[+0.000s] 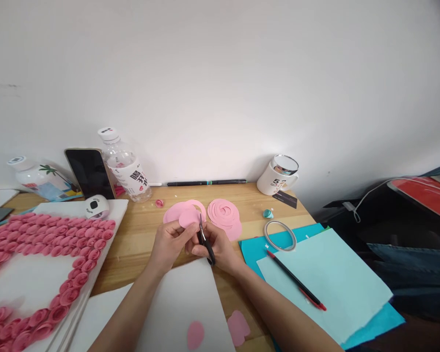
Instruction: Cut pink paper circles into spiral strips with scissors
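Between the thumb and fingers of my left hand [170,242] is a pink paper circle [187,218]. My right hand [220,244] grips small black-handled scissors [206,243], their blades pointing up at the circle's right edge. How far the blades are parted cannot be made out. Just behind my hands lie pink paper rings and discs [172,211]. To their right sits a spiral-cut pink paper coil [223,211] on more pink circles. A pink paper petal shape [195,334] rests on white paper [183,293] below my wrists.
A white board with rolled pink paper roses [69,296] is at left. Behind it stand a phone [90,173] and a water bottle [126,171]. A lidded mug [277,176] is at back right. Blue sheets [337,278] hold a pen [297,279] and a tape roll [279,235].
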Motion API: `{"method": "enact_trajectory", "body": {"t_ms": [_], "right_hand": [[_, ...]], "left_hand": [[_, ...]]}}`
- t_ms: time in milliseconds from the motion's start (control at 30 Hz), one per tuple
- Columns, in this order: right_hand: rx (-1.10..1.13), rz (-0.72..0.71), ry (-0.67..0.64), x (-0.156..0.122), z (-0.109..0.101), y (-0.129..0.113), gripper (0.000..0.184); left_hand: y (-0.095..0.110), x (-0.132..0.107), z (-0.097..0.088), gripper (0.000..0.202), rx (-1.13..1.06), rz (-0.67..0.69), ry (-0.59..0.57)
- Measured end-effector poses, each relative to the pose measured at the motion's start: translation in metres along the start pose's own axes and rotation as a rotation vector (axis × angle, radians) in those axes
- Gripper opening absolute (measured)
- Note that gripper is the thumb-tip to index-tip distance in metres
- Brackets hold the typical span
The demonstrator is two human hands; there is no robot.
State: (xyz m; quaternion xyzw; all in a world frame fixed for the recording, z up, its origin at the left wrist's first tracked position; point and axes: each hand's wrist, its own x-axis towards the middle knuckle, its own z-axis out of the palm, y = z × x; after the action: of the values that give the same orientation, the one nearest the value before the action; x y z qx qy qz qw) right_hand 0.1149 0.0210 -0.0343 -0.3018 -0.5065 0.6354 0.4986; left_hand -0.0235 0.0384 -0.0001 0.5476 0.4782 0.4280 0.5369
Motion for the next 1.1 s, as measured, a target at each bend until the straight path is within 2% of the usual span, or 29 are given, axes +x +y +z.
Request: {"method": "enact_trajectory", "body": {"t_ms": [400, 1100], "right_hand": [[-0.006, 0.009, -0.007, -0.0003, -0.0008, -0.0011, 0.045], [-0.096, 0.1, 0.083, -0.0018, -0.002, -0.0007, 0.045]], "left_hand": [[-0.0013, 0.0018, -0.0022, 0.031, -0.04, 0.006, 0.002], [-0.0028, 0.0028, -0.0054, 0.032, -0.052, 0.042, 0.063]]}}
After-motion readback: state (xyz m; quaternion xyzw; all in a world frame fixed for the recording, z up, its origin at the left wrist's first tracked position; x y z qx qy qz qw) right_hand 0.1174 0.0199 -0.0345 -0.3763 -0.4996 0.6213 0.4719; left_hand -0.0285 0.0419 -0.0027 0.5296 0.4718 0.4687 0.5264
